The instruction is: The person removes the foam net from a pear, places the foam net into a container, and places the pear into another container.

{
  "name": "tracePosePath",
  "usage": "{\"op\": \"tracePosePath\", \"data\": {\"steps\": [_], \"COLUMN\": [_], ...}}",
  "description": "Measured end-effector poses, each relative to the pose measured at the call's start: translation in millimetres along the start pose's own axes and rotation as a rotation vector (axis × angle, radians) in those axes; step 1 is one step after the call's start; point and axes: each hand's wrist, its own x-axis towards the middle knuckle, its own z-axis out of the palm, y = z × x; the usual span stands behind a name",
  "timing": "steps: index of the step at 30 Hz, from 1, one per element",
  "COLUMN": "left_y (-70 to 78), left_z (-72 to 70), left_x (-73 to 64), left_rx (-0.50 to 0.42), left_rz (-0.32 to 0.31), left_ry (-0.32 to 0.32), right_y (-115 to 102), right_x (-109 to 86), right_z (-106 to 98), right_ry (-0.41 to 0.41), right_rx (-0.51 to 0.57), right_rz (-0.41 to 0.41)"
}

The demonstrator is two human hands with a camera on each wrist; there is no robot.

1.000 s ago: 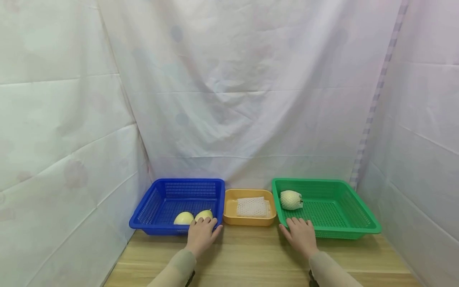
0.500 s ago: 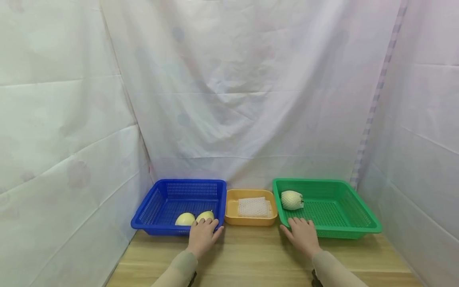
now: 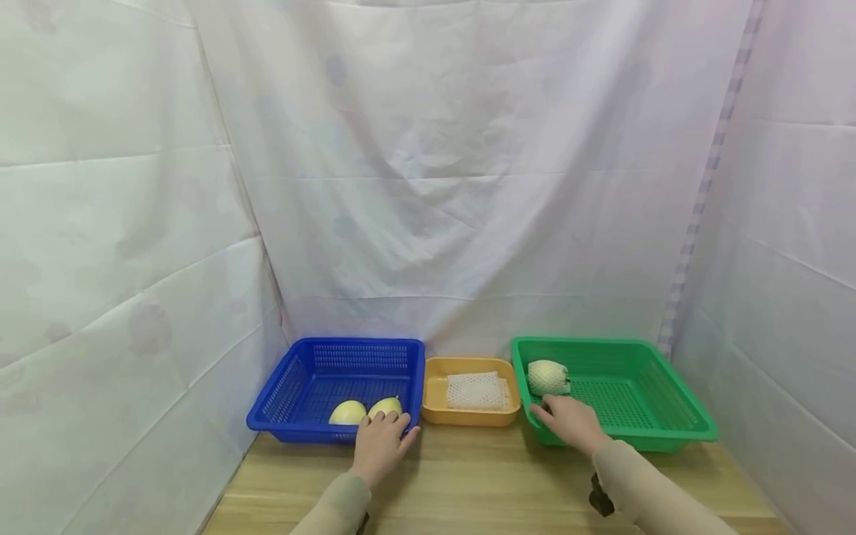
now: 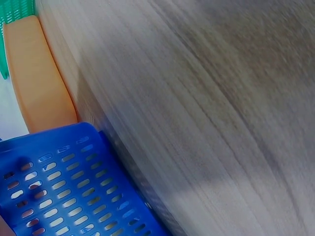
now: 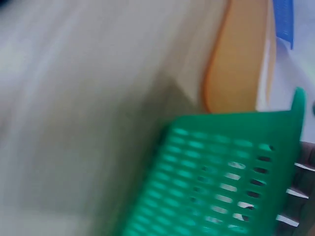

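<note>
My left hand [image 3: 379,447] rests on the front rim of a blue basket [image 3: 269,426], near its right corner, with the fingers over the edge. Just beyond those fingertips, a yellow-green pear [image 3: 386,406] with a stem lies beside another pear [image 3: 348,412]. On the right, my right hand [image 3: 573,423] is over the front left rim of a green basket [image 3: 678,433], its fingers reaching inside with nothing held. Close ahead of it lies a pale fruit in a white foam net [image 3: 547,377]. In the right wrist view, dark fingers [image 5: 306,164] show behind the green wall.
Between the baskets stands a small orange tray [image 3: 470,417] holding white foam nets [image 3: 476,391]. All three containers line up on a wooden table [image 3: 468,483]. White cloth [image 3: 461,223] hangs behind and on both sides.
My right hand has moved from the green basket's rim forward and inward over it, nearer the netted fruit, and its forearm has turned. My left hand stays on the blue rim.
</note>
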Motion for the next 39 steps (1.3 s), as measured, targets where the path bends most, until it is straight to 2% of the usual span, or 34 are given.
{"op": "tracePosePath", "data": {"steps": [6,15,23,27,32,39], "left_y": [0.6,0.5,2.3,2.4,2.9,5.3], "left_z": [1.7,2.7,-0.1,0.0,0.4,-3.3], "left_x": [-0.9,0.1,1.4,2.3,3.0,3.1], "left_rx": [-0.004,0.006,0.000,0.003,0.014,0.018], "left_rz": [-0.005,-0.013,-0.012,-0.010,-0.006,-0.012], "left_ry": [0.020,0.018,0.013,0.028,0.033,0.018], "right_y": [4,15,28,33,38,44], "right_x": [23.6,60.7,83.4,91.4,98.9,106.0], "right_z": [-21,-42,-56,-56,-48,-32], "right_ry": [0.023,-0.014,-0.037,-0.055,-0.090,-0.189], "right_rx": [-0.010,-0.040,-0.058,-0.041,-0.043,-0.056], "right_rz": [-0.032,-0.009,0.016,0.028,0.000,-0.054]}}
